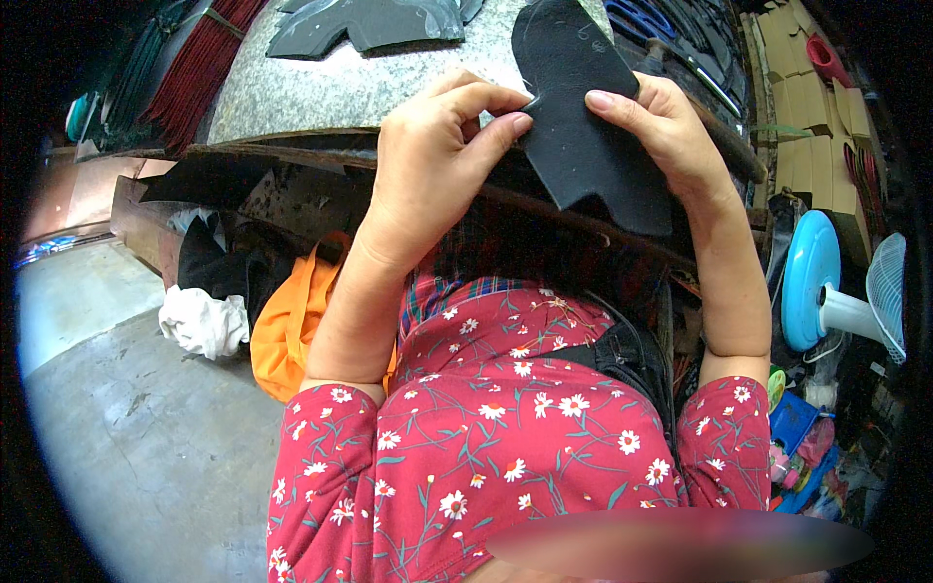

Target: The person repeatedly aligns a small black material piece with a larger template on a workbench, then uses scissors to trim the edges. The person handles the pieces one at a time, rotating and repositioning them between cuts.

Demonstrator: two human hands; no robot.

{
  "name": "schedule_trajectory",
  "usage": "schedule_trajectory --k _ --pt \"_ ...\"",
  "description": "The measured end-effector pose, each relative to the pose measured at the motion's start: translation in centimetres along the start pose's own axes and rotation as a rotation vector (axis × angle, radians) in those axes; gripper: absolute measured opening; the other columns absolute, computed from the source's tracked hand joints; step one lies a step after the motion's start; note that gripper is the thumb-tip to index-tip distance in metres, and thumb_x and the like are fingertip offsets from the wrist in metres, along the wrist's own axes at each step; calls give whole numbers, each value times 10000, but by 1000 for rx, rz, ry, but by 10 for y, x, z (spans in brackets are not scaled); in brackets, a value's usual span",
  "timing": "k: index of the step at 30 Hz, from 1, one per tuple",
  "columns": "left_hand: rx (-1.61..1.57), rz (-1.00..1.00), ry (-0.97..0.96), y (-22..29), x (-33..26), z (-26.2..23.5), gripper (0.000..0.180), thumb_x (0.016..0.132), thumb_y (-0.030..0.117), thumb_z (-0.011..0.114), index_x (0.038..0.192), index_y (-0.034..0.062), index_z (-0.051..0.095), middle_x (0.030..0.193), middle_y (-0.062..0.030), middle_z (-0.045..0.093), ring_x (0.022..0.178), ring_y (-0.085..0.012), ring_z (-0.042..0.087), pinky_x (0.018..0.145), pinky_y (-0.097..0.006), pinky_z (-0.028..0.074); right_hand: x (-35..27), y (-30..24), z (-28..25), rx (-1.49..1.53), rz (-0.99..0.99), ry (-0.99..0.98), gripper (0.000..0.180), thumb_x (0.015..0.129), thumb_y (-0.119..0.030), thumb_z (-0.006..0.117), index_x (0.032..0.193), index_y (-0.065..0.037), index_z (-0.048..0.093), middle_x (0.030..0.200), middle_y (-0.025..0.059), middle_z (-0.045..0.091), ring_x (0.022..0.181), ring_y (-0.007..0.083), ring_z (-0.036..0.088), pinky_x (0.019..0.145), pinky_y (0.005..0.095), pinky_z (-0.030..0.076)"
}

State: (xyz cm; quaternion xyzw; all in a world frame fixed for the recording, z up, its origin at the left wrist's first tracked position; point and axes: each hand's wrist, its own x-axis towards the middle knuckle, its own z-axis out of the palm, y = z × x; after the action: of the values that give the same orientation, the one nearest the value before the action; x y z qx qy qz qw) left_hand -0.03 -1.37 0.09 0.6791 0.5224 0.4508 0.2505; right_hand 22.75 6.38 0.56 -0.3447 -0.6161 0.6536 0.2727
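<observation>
Both hands hold a flat black cut piece of leather-like sheet (583, 126) over the edge of a grey stone worktop (321, 87). My left hand (432, 160) pinches the piece's left edge between thumb and forefinger. On the right edge, my right hand (661, 121) grips it with the thumb on top and the fingers behind. The piece is rounded at the top and widens toward the bottom. More black cut pieces (369, 24) lie further back on the worktop.
A blue and white fan (826, 291) stands at the right, with cardboard boxes (807, 97) behind it. Scissors and tools (680, 39) lie at the worktop's right. Orange (287, 330) and white cloth (199, 321) sit under the bench at the left, above a concrete floor (146, 437).
</observation>
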Motion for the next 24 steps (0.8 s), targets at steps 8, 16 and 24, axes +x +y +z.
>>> schedule_trajectory --k 8,16,24 --pt "-47 10 -38 1 -3 -3 95 858 63 696 913 -10 716 831 -29 656 737 -89 558 680 -234 439 -6 -8 -4 14 12 -115 269 917 -282 718 1021 -34 705 868 6 712 744 65 651 634 224 524" --pt "200 146 122 6 0 8 104 796 85 729 889 45 707 856 -65 663 826 -222 622 735 -326 498 0 2 -1 32 31 -105 268 885 -229 753 1072 -47 692 888 3 709 756 82 667 605 250 557" --pt "418 382 259 3 5 14 127 754 110 769 869 86 721 881 -42 679 962 -279 621 839 -380 502 -2 -4 4 28 54 -127 296 926 -255 709 1132 -46 670 940 11 706 799 97 675 616 270 594"
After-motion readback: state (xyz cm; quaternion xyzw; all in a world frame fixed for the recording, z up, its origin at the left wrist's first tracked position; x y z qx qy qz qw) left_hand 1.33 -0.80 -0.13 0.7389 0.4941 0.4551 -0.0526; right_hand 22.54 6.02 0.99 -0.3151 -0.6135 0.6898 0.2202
